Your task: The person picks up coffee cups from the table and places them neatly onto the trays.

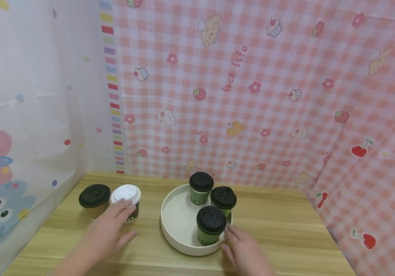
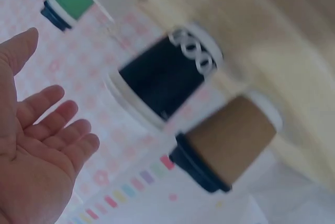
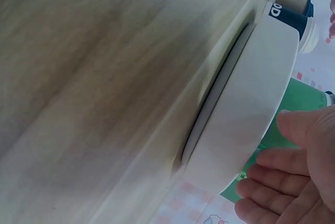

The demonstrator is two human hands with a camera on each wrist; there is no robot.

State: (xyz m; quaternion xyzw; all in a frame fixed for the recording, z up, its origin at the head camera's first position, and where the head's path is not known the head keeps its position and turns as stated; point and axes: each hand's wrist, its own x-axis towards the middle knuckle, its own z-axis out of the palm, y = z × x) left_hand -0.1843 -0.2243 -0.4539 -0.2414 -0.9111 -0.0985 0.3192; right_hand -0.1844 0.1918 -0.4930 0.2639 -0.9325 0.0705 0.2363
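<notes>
My left hand (image 1: 106, 226) hovers in front of a black paper cup (image 2: 162, 75) with a white lid (image 1: 127, 193), its fingers loosely extended. The left wrist view shows a gap between those fingers and the cup. To the left stands a brown paper cup (image 2: 233, 140) with a black lid (image 1: 95, 195). My right hand (image 1: 244, 247) is at the right rim of a round white tray (image 1: 176, 218), fingers relaxed, holding nothing. Three green paper cups with black lids stand in the tray: a near one (image 1: 208, 234), a right one (image 1: 226, 209) and a back one (image 1: 199, 195).
All of this is on a light wooden table (image 1: 283, 230). A pink checked cloth (image 1: 190, 73) hangs behind and along the right side. On the left hangs a white cloth (image 1: 28, 84) with cartoon prints.
</notes>
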